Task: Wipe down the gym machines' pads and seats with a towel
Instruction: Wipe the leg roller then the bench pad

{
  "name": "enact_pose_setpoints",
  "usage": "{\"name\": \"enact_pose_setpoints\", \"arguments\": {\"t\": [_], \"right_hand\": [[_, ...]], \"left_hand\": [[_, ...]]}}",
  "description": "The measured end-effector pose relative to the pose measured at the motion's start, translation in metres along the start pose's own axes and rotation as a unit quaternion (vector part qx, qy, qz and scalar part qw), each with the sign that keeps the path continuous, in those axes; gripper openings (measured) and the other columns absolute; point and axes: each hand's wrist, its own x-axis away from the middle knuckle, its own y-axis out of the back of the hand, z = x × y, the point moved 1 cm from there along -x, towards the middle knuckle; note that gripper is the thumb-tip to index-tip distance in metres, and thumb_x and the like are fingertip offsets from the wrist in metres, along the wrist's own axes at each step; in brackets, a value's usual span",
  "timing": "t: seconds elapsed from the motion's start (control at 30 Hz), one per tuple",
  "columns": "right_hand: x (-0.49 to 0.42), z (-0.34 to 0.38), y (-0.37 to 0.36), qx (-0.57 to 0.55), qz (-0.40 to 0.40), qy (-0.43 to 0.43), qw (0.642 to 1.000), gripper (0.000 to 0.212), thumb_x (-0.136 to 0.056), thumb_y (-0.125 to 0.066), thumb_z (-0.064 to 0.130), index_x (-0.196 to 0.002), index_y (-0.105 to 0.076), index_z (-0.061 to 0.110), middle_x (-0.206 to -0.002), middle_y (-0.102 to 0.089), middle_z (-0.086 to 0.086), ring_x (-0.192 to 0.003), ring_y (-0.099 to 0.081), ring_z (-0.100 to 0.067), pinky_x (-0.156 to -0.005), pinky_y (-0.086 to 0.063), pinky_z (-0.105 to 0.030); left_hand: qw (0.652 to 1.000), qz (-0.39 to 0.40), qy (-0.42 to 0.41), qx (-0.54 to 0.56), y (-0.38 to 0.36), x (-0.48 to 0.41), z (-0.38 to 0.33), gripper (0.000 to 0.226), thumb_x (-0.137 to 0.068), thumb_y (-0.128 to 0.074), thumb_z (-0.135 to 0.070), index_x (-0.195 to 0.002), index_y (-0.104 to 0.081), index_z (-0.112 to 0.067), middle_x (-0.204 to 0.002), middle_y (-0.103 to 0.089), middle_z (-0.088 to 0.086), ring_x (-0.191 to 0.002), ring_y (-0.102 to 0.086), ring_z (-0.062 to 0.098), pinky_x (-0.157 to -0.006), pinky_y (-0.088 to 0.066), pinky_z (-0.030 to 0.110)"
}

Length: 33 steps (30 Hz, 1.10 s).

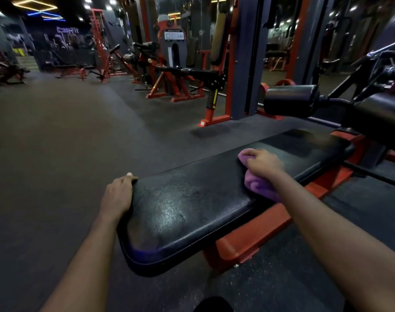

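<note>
The right hand presses a purple cloth towel onto the long black padded bench. Its fingers are curled close together over the towel's front fold, and the rest bunches back under the wrist. The left hand grips the bench's near-left edge with the thumb tip at the corner and the fingers wrapped round the side.

Bench pad: black, with pale grey scuffs and speckle toward its near end.
Towel: plain purple, on the bench pad's right side.
Frame: orange-red, under the bench pad.
Floor: dark grey with fine pale flecks, around the bench pad.
Roller pad: black, beyond the bench pad's far end.
Machines: orange-red and black, well beyond the bench pad.
Ceiling lights: yellow and blue lines, far above the bench pad.
</note>
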Motion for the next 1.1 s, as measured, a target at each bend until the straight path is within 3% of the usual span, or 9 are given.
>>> {"name": "enact_pose_setpoints", "arguments": {"t": [0.1, 0.27, 0.4, 0.53, 0.63, 0.7, 0.83, 0.93, 1.1], "right_hand": [[0.004, 0.037, -0.010, 0.043, 0.034, 0.046, 0.997, 0.026, -0.093, -0.043, 0.054, -0.116, -0.051, 0.064, -0.143, -0.052, 0.002, -0.123, -0.055, -0.034, -0.103, -0.045, -0.044], [0.090, 0.123, -0.037, 0.072, 0.073, 0.219, 0.970, 0.043, -0.097, -0.046, 0.041, -0.138, -0.049, 0.056, -0.155, -0.035, 0.008, -0.127, -0.049, -0.030, -0.100, -0.044, -0.046], [0.153, 0.128, -0.032, 0.018, 0.084, 0.328, 0.941, 0.053, -0.095, -0.050, 0.033, -0.142, -0.045, 0.057, -0.165, -0.024, 0.015, -0.134, -0.041, -0.024, -0.101, -0.044, -0.044], [0.140, 0.095, -0.018, -0.016, 0.084, 0.265, 0.961, 0.058, -0.095, -0.050, 0.025, -0.144, -0.045, 0.056, -0.165, -0.026, 0.016, -0.137, -0.042, -0.024, -0.108, -0.039, -0.037], [0.087, 0.091, -0.020, 0.018, 0.053, 0.152, 0.987, 0.051, -0.097, -0.045, 0.027, -0.139, -0.049, 0.055, -0.157, -0.040, 0.007, -0.133, -0.046, -0.032, -0.108, -0.039, -0.041], [0.056, 0.114, -0.029, 0.023, 0.074, 0.137, 0.988, 0.046, -0.095, -0.040, 0.031, -0.131, -0.054, 0.056, -0.147, -0.048, 0.001, -0.131, -0.049, -0.034, -0.107, -0.040, -0.043], [0.044, 0.186, -0.060, 0.043, 0.107, 0.221, 0.968, 0.034, -0.095, -0.047, 0.041, -0.124, -0.058, 0.055, -0.142, -0.053, 0.001, -0.127, -0.054, -0.033, -0.107, -0.044, -0.042], [0.084, 0.222, -0.073, 0.071, 0.123, 0.301, 0.943, 0.037, -0.100, -0.046, 0.045, -0.135, -0.052, 0.054, -0.151, -0.044, 0.003, -0.129, -0.051, -0.032, -0.104, -0.042, -0.043], [0.170, 0.184, -0.043, 0.054, 0.132, 0.388, 0.910, 0.053, -0.098, -0.045, 0.034, -0.144, -0.040, 0.058, -0.164, -0.022, 0.016, -0.135, -0.040, -0.022, -0.098, -0.043, -0.044]], "left_hand": [[1.000, -0.004, -0.006, 0.012, 0.000, 0.000, 0.000, 0.046, -0.109, -0.029, -0.032, -0.123, -0.071, -0.021, -0.143, -0.056, 0.018, -0.133, -0.046, 0.038, -0.111, -0.033, 0.045], [0.999, -0.015, -0.004, 0.041, 0.001, 0.002, 0.001, 0.049, -0.106, -0.029, -0.037, -0.117, -0.074, -0.022, -0.138, -0.060, 0.016, -0.129, -0.049, 0.036, -0.112, -0.034, 0.047], [0.995, -0.072, 0.010, 0.070, 0.005, 0.012, -0.004, 0.049, -0.108, -0.030, -0.030, -0.108, -0.077, -0.016, -0.133, -0.063, 0.018, -0.126, -0.048, 0.037, -0.108, -0.033, 0.042], [0.992, -0.104, 0.015, 0.072, 0.008, 0.025, -0.004, 0.050, -0.108, -0.032, -0.030, -0.109, -0.076, -0.008, -0.127, -0.065, 0.023, -0.119, -0.055, 0.038, -0.101, -0.038, 0.040], [0.994, -0.090, -0.012, 0.056, 0.011, 0.039, 0.001, 0.049, -0.109, -0.032, -0.030, -0.107, -0.073, -0.004, -0.124, -0.066, 0.024, -0.116, -0.058, 0.036, -0.096, -0.039, 0.038], [0.993, -0.098, -0.037, 0.061, 0.020, 0.054, 0.008, 0.046, -0.109, -0.034, -0.029, -0.105, -0.072, -0.003, -0.119, -0.068, 0.019, -0.113, -0.059, 0.031, -0.092, -0.039, 0.035], [0.988, -0.110, -0.051, 0.094, 0.038, 0.075, 0.021, 0.044, -0.108, -0.034, -0.038, -0.094, -0.067, -0.013, -0.099, -0.068, 0.006, -0.098, -0.061, 0.025, -0.085, -0.042, 0.036], [0.983, -0.130, -0.026, 0.127, 0.051, 0.079, 0.032, 0.065, -0.098, -0.029, -0.058, -0.110, -0.072, -0.012, -0.103, -0.073, 0.011, -0.102, -0.066, 0.031, -0.097, -0.051, 0.048], [0.981, -0.126, -0.005, 0.150, 0.058, 0.083, 0.033, 0.069, -0.095, -0.027, -0.062, -0.108, -0.074, -0.013, -0.096, -0.074, 0.007, -0.096, -0.068, 0.029, -0.094, -0.053, 0.051]]}}
